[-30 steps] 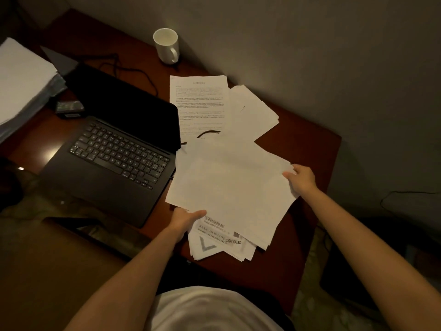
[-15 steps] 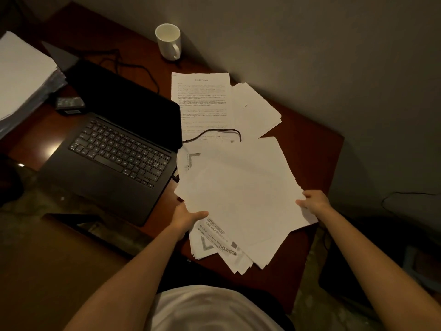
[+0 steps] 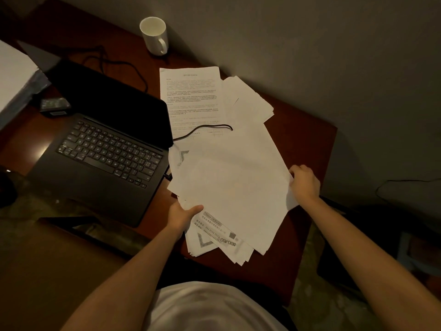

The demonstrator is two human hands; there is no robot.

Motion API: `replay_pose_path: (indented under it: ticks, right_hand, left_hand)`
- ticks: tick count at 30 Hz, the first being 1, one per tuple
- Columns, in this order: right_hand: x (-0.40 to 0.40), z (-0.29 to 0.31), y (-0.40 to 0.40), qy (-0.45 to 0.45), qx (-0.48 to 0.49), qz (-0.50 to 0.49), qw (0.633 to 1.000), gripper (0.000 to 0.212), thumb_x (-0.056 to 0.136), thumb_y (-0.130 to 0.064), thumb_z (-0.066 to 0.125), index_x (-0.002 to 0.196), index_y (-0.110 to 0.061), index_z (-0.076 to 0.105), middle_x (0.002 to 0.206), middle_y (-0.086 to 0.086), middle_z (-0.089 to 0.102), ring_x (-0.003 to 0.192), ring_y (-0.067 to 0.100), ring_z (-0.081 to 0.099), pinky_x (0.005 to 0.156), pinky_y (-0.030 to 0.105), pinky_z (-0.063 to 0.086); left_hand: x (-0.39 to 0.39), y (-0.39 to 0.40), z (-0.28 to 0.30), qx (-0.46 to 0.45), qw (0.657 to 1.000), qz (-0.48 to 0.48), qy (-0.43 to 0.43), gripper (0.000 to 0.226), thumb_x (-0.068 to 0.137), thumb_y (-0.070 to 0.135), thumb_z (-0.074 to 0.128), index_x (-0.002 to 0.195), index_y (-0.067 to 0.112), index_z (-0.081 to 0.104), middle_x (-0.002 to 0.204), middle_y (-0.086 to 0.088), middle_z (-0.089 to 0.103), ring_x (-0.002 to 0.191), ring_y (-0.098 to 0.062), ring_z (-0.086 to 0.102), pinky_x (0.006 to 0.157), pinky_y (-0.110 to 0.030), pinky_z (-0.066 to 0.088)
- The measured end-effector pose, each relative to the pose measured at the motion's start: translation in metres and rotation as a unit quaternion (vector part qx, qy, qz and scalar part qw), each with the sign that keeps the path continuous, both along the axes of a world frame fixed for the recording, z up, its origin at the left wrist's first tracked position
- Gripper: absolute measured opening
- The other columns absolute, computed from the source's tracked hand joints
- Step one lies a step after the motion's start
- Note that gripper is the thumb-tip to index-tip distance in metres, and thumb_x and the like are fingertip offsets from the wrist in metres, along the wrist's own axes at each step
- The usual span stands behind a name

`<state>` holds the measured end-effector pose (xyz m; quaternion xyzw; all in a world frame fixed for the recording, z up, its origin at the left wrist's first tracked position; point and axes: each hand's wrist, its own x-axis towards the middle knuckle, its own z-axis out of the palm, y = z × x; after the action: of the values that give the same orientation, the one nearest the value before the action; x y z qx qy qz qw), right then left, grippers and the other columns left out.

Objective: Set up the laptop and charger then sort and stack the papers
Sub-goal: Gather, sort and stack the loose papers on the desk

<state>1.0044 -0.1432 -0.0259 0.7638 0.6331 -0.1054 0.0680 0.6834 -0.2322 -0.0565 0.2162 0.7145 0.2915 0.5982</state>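
A loose pile of white papers [image 3: 233, 187] lies fanned on the right half of the brown desk [image 3: 307, 139]. My left hand [image 3: 183, 215] grips the pile's near left edge, thumb on top. My right hand [image 3: 304, 181] grips its right edge. A printed sheet [image 3: 191, 99] and more blank sheets [image 3: 248, 101] lie farther back. The open black laptop [image 3: 105, 149] sits to the left, screen dark. A black charger cable [image 3: 202, 129] runs from the laptop's right side across the printed sheet. A dark charger brick [image 3: 55, 106] lies left of the screen.
A white mug [image 3: 155, 35] stands at the back by the wall. A tall stack of paper [image 3: 14, 77] sits at the far left. Another black cable [image 3: 114, 60] loops behind the laptop. The desk's right edge drops off to a dark floor.
Both hands have shifted the paper pile slightly toward the right and near edge. The charger cable on the printed sheet, mostly covered a second ago, now shows.
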Motion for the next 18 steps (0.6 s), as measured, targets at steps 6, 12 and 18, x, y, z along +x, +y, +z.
replay_pose_path:
  ticks: [6,12,18]
  right_hand:
    - [-0.014,-0.015,0.012,0.056,-0.047,0.054,0.996,0.023,0.093,-0.003,0.054,0.113,-0.012,0.06,0.122,0.008,0.053,0.104,0.02,0.054,0.082,0.025,0.048]
    - [-0.03,-0.016,0.031,0.083,-0.069,0.042,0.993,0.031,0.093,-0.016,0.057,0.123,-0.013,0.051,0.127,0.008,0.048,0.112,0.022,0.049,0.086,0.031,0.047]
    - [-0.037,-0.012,0.046,0.111,-0.13,-0.076,0.982,0.07,0.075,-0.045,0.074,0.126,-0.008,0.043,0.126,0.011,0.045,0.108,0.027,0.054,0.08,0.035,0.05]
  left_hand:
    - [-0.002,0.001,-0.005,0.006,1.0,-0.006,0.001,0.034,0.077,0.002,0.075,0.107,0.01,0.059,0.11,-0.012,0.067,0.09,-0.024,0.063,0.07,-0.031,0.052]
    - [-0.001,0.001,-0.006,0.0,1.0,-0.004,0.005,0.037,0.078,0.001,0.074,0.111,0.007,0.06,0.101,-0.006,0.065,0.088,-0.021,0.062,0.063,-0.026,0.05]
    - [-0.001,0.002,-0.007,0.005,1.0,0.0,0.0,0.034,0.078,0.001,0.074,0.108,0.01,0.059,0.099,-0.004,0.065,0.086,-0.019,0.062,0.061,-0.024,0.049]
